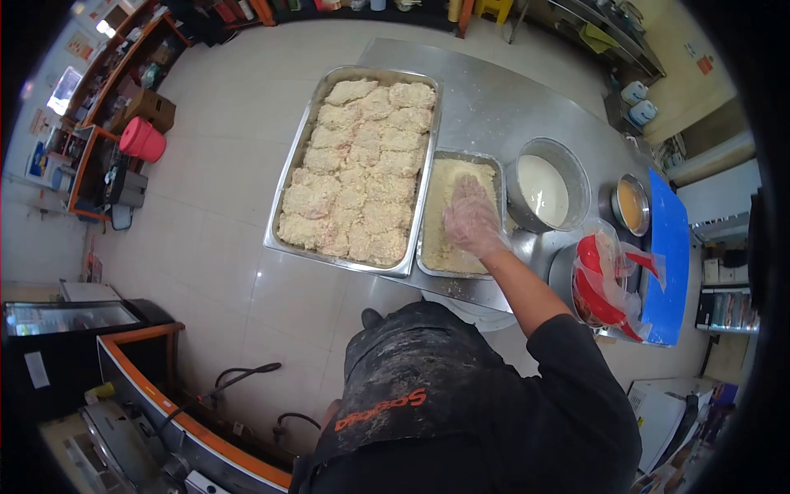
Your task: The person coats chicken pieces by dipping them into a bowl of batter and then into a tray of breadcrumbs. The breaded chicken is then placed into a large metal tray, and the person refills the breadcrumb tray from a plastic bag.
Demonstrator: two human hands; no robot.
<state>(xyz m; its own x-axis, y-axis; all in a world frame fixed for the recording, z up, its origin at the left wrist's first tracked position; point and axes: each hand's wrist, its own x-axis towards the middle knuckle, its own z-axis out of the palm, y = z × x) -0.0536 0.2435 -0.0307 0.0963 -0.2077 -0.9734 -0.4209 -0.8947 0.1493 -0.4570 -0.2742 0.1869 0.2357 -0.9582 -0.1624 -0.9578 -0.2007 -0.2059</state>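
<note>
My right hand [475,217], in a clear plastic glove, lies on the breadcrumbs [448,193] in a small metal tray [457,272]. Its fingers are stretched out and crumb-dusted; whatever is under the palm is hidden. Left of it, a large metal tray [292,169] is filled with rows of breaded pieces [362,177]. To the right stands a deep round metal pan [533,216] of white batter [543,191]. My left hand does not show; only a sliver of skin appears beside the dark, flour-smudged apron [403,370].
On the steel table [485,90], a bowl of orange-brown liquid [630,204] sits by a blue board [668,255]. Near my right arm, red-and-clear plastic [601,284] covers part of another metal pot [563,276]. An orange-edged counter [197,420] is at lower left.
</note>
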